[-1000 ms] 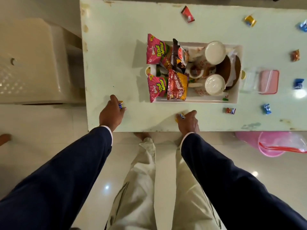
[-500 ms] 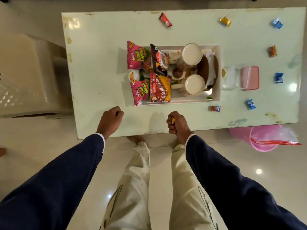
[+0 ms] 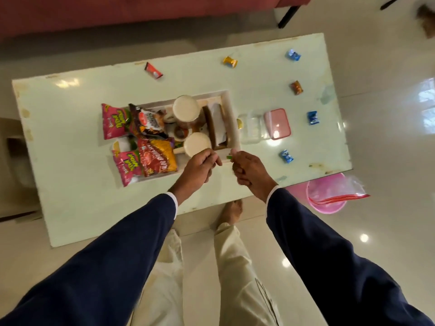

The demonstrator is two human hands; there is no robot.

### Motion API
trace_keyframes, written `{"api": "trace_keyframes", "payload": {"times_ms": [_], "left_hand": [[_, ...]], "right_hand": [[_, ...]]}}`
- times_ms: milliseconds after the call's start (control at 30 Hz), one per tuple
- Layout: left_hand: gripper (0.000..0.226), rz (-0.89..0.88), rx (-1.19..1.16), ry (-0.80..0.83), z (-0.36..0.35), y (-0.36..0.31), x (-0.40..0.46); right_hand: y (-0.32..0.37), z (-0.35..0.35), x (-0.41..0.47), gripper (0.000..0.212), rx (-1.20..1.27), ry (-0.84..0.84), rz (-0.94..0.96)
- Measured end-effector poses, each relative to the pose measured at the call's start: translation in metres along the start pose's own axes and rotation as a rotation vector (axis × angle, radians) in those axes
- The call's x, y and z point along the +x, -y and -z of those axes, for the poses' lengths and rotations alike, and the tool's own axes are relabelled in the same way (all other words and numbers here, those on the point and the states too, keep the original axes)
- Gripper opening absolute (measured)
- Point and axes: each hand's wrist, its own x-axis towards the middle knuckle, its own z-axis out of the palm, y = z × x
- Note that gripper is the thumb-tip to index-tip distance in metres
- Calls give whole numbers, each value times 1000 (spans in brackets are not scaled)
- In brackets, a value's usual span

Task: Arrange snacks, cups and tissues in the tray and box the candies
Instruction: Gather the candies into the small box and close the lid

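Observation:
The white tray point(image 3: 231, 114) on the pale table point(image 3: 70, 102) holds pink snack packs point(image 3: 115, 121), a red pack point(image 3: 157, 158), two white cups point(image 3: 186, 109) and a brown tissue holder point(image 3: 217, 125). My left hand point(image 3: 200, 165) is curled by the tray's near right corner; what it holds is hidden. My right hand point(image 3: 249, 170) is curled too, its fingertips at a green candy point(image 3: 228, 157). A clear box point(image 3: 253, 128) with a pink lid point(image 3: 277, 123) lies right of the tray. Loose candies: red point(image 3: 153, 70), gold point(image 3: 230, 61), brown point(image 3: 296, 87), blue point(image 3: 286, 156).
More blue candies point(image 3: 293, 55) point(image 3: 313, 117) lie toward the table's right end. A pink bin point(image 3: 327, 194) with a plastic bag stands on the floor at the right. A cream chair point(image 3: 14, 161) is at the left, a red sofa point(image 3: 117, 10) beyond the table.
Both hands picked up a candy at the table's near edge, closed on it, and moved forward and right to the tray's near right corner. The view has tilted.

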Motion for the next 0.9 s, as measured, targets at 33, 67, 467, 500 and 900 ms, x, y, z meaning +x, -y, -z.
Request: {"api": "trace_keyframes", "payload": {"times_ms": [33,67,467,500,900], "left_hand": [[33,1,-3,-2,-17,-11,10],[36,-3,6,-9,-33,-22,18],[14,316,-65,-297,-141,-83,140],[14,325,-65,-327,-142,-83,145],[48,435,-260,-392,-151,-97,157]], "right_hand": [[8,18,2,32,-2,-56,2],[15,33,5,35,5,-103,-7],[75,117,81,13,-19,-123,-105],[78,116,87,12,14,-100,-112],[92,114,99,38,60,-36,-109]]}}
